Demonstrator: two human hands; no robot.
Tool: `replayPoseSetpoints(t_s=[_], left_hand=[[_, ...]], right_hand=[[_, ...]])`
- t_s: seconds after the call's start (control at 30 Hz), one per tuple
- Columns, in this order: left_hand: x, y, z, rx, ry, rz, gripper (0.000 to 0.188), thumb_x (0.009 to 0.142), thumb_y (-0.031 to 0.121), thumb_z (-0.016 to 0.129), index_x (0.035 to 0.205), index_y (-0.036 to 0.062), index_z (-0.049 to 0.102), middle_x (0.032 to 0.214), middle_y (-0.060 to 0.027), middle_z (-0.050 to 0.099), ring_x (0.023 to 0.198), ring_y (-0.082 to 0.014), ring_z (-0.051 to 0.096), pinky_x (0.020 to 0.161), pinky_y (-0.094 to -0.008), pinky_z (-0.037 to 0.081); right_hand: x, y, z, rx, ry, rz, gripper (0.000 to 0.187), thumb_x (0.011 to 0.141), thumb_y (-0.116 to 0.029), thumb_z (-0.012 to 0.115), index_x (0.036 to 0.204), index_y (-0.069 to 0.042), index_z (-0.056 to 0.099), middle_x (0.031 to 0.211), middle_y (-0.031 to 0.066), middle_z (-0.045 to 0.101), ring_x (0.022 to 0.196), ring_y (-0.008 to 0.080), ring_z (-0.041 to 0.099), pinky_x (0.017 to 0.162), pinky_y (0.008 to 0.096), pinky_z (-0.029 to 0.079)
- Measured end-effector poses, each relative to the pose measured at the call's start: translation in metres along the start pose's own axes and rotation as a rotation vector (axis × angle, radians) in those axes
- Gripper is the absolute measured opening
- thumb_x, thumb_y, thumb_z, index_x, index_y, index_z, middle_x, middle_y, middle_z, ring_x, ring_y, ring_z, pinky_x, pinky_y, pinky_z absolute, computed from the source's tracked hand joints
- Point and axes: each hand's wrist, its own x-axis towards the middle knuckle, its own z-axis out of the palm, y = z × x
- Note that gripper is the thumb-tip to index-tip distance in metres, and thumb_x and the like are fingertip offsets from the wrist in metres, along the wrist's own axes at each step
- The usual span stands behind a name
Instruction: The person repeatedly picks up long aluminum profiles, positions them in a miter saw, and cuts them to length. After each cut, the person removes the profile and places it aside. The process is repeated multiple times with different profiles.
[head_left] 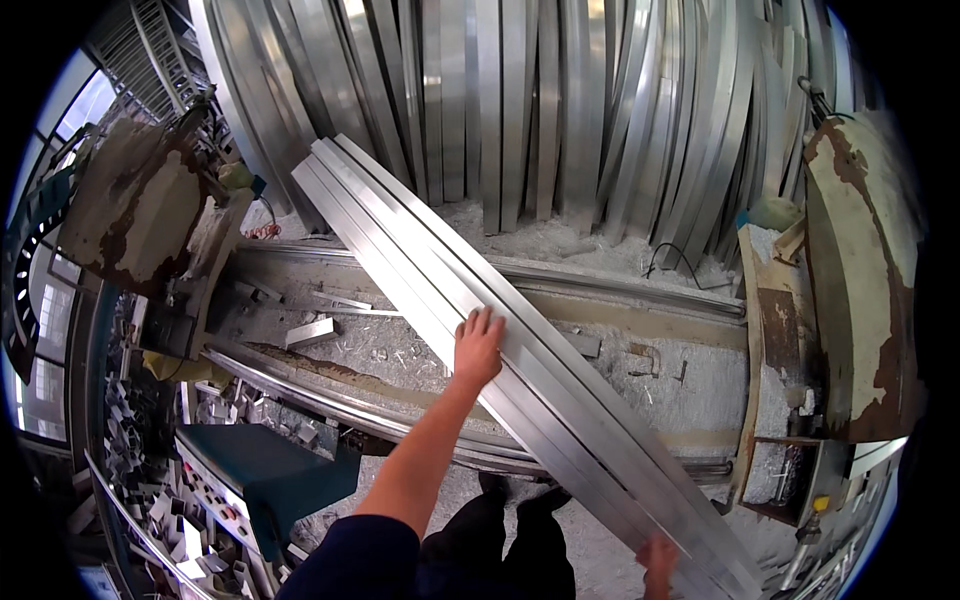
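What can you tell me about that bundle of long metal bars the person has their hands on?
The bundle of metal bars is several long, straight, silvery profiles, aluminium by the look, lying side by side. It runs diagonally across the chip-strewn saw bench, from upper left to lower right, overhanging the near edge. The left hand rests flat on top; the right hand touches its lower end.

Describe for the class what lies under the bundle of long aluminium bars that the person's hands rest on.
Under the bundle of bars runs the saw bench, strewn with metal shavings and short offcuts. The left hand rests on top. Whatever sits directly beneath the bars is covered.
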Motion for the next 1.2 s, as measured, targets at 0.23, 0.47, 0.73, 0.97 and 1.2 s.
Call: replayPoseSetpoints(t_s=[0.23, 0.47, 0.73, 0.97, 1.2], left_hand=[[-0.104, 0.006, 0.045, -0.716, 0.133, -0.973, 0.092, 0.068, 0.036, 0.084, 0.136, 0.0026, 0.032, 0.103, -0.0187, 0.058, 0.091, -0.0301, 0.061, 0.082, -0.0391, 0.050], [-0.107, 0.006, 0.035, -1.082, 0.063, -1.062, 0.089, 0.078, 0.026, 0.080, 0.141, 0.0027, 0.021, 0.108, -0.0180, 0.054, 0.080, -0.0241, 0.063, 0.062, -0.0387, 0.059], [-0.101, -0.007, 0.034, -1.130, -0.099, -1.075, 0.073, 0.077, 0.025, 0.082, 0.128, -0.0004, 0.037, 0.099, -0.0129, 0.057, 0.074, -0.0211, 0.062, 0.059, -0.0380, 0.060], [-0.123, -0.018, 0.029, -1.345, -0.150, -1.013, 0.054, 0.086, 0.024, 0.072, 0.124, 0.0022, 0.041, 0.105, -0.0109, 0.056, 0.090, -0.0238, 0.064, 0.071, -0.0421, 0.061], [-0.117, -0.042, 0.020, -1.439, -0.210, -1.064, 0.034, 0.080, 0.012, 0.062, 0.108, -0.0035, 0.051, 0.091, -0.0154, 0.059, 0.080, -0.0277, 0.064, 0.070, -0.0458, 0.059]], right_hand=[[-0.029, 0.051, 0.025, 0.590, -0.018, 0.546, 0.061, 0.085, -0.061, 0.062, 0.092, -0.001, 0.056, 0.083, 0.0151, 0.062, 0.085, 0.0287, 0.063, 0.075, 0.0521, 0.050], [-0.012, 0.111, 0.036, 0.772, -0.036, 0.044, 0.047, 0.093, -0.050, 0.058, 0.114, -0.008, 0.050, 0.092, 0.0056, 0.058, 0.083, 0.0196, 0.055, 0.079, 0.0361, 0.045], [-0.029, 0.088, 0.048, 0.779, 0.070, 0.008, 0.049, 0.094, -0.048, 0.058, 0.121, -0.009, 0.049, 0.096, 0.0071, 0.058, 0.089, 0.0204, 0.054, 0.084, 0.0397, 0.046], [-0.046, 0.095, 0.048, 0.843, -0.013, 0.029, 0.058, 0.094, -0.050, 0.057, 0.133, -0.009, 0.043, 0.124, 0.0095, 0.053, 0.119, 0.0240, 0.048, 0.097, 0.0450, 0.041], [-0.039, 0.077, 0.029, 1.112, -0.023, 0.212, 0.045, 0.093, -0.046, 0.058, 0.124, -0.014, 0.054, 0.123, 0.0020, 0.058, 0.111, 0.0193, 0.055, 0.094, 0.0433, 0.045]])
